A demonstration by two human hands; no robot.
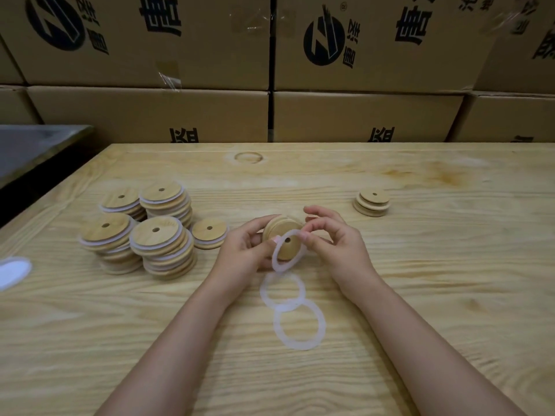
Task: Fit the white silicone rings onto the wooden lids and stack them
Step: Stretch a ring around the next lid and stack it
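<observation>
My left hand [244, 250] grips a round wooden lid [283, 235] with a small centre hole, held tilted above the table. A white silicone ring [277, 264] hangs over the lid's near face, pinched between my left thumb and the fingertips of my right hand [336, 241]. Two more white rings lie flat and overlapping on the table just below my hands, one [282, 291] nearer the hands and one [300, 327] nearer me. Several stacks of lids with white rings fitted [156, 238] stand at the left. A single lid [209, 232] sits beside them.
A small stack of bare wooden lids [372, 202] stands at the right rear of the wooden table [435, 295]. A white round object [13, 271] lies at the table's left edge. A dark surface [33, 151] adjoins the table at the left. Cardboard boxes [360, 115] wall off the back.
</observation>
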